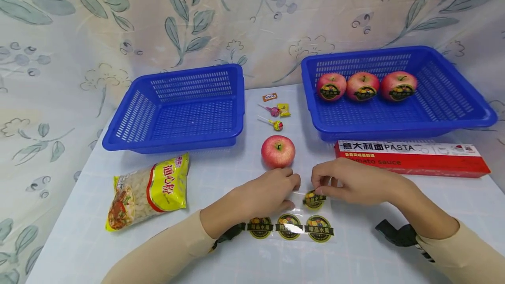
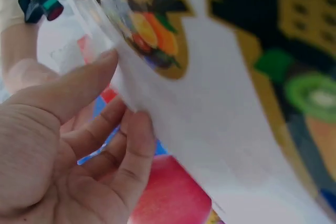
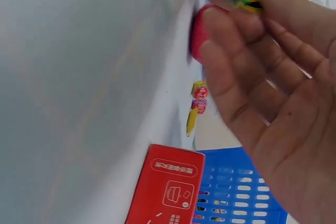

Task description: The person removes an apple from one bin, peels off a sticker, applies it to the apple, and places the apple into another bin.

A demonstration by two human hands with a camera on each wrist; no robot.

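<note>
Just in front of the bare red apple [image 1: 278, 151], the right hand [image 1: 353, 183] is pinching a round fruit sticker [image 1: 314, 200] at the clear backing sheet's [image 1: 289, 227] far edge, while the left hand [image 1: 262, 197] is gripping that sheet beside it.

The scene is backed by a pale curtain [image 1: 118, 21] printed with grey-green leaves; a white checked tablecloth [image 1: 87, 240] is spread over the evenly lit tabletop.

We see left hand [image 2: 63, 156] close up, thumb and curled fingers [image 2: 134, 145] pinching edge of sticker sheet [image 2: 220, 129]. Fruit stickers [image 2: 152, 35] on sheet, blurred. Red apple [image 2: 173, 198] below sheet. Other wrist's strap [image 2: 39, 4] at top left.
</note>
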